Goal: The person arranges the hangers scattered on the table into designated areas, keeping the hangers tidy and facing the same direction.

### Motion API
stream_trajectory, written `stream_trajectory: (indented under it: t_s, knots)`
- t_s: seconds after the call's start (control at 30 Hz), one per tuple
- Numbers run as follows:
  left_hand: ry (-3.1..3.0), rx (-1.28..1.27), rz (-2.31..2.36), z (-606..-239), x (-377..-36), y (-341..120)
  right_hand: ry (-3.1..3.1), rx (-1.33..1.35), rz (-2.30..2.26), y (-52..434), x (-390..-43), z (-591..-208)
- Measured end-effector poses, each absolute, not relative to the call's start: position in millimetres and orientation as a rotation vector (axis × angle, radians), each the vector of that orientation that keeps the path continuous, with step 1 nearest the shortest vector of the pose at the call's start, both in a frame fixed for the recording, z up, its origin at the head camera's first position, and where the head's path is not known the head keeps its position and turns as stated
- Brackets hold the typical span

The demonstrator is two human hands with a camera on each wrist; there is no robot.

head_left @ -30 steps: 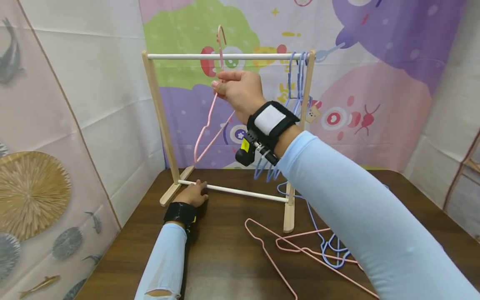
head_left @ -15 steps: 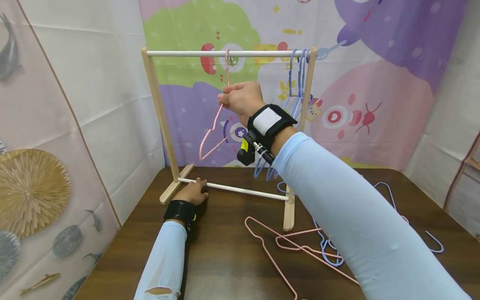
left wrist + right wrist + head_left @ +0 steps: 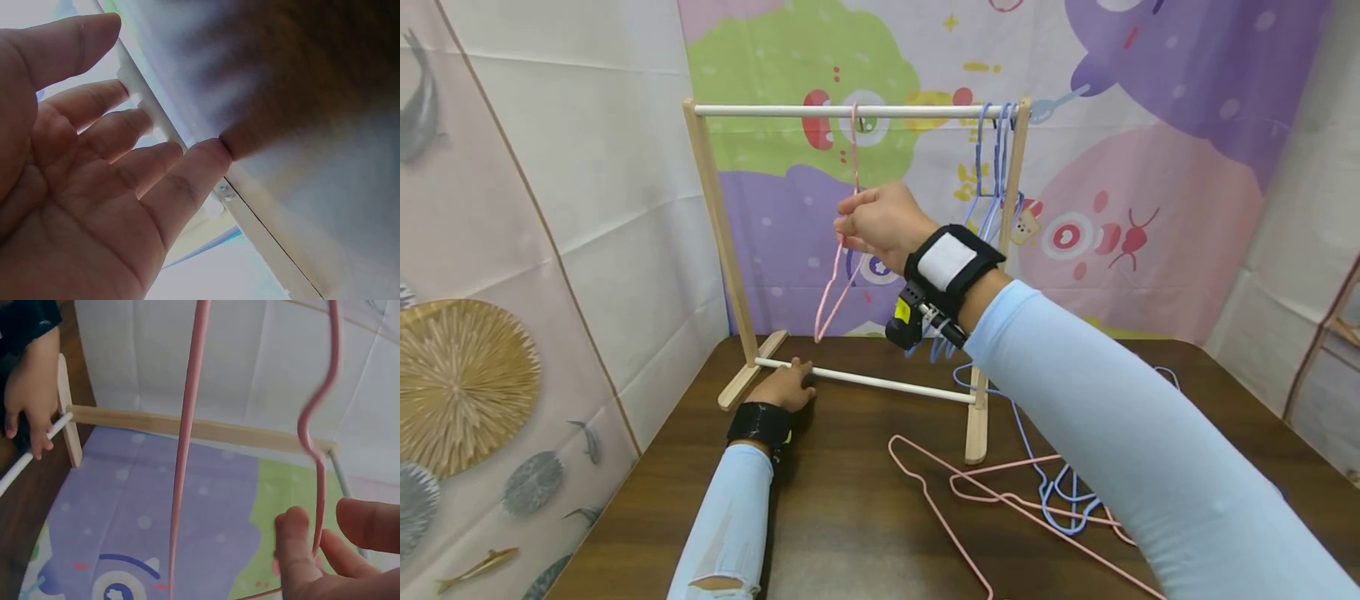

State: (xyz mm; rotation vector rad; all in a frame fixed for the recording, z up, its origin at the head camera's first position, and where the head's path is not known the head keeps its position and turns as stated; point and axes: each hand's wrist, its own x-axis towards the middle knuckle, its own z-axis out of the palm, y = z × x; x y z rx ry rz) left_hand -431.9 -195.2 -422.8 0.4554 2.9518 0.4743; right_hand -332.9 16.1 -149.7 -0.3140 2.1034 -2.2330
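A pink clothes hanger (image 3: pixel 831 300) has its hook over the white top bar (image 3: pixel 760 111) of a small wooden rack. My right hand (image 3: pixel 883 223) is just below the hook, thumb and fingers around the hanger's neck. In the right wrist view, the hanger's pink wire (image 3: pixel 317 481) passes between thumb and fingers, which are slightly apart. My left hand (image 3: pixel 782 388) rests with its fingers over the rack's white lower bar (image 3: pixel 887 384), close to the left foot. Seen from the left wrist, the fingers (image 3: pixel 187 187) of that hand are loosely extended along the bar.
Several blue hangers (image 3: pixel 997 158) hang by the rack's right post (image 3: pixel 1017 167). On the brown table (image 3: pixel 842 500), pink hangers (image 3: pixel 940 517) and blue hangers (image 3: pixel 1060 508) lie tangled at front right, partly under my right sleeve. A printed cloth (image 3: pixel 1150 208) stands behind.
My right hand has lowered the pink hanger from above the top bar until its hook sits over it, then moved slightly down as the hanger turned. The left hand has stayed put.
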Motion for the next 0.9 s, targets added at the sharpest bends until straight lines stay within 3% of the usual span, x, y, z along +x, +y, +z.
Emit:
stream_trajectory:
  t_s: [0.6,0.9]
  knots:
    - [2.956,0.477,0.457,-424,-432,-195,2.732,-0.609,-1.657,53,-268,-154]
    - [2.957,0.473,0.463,-420,-429,-193,2.982,-1.214,-1.278,78,-219,-171]
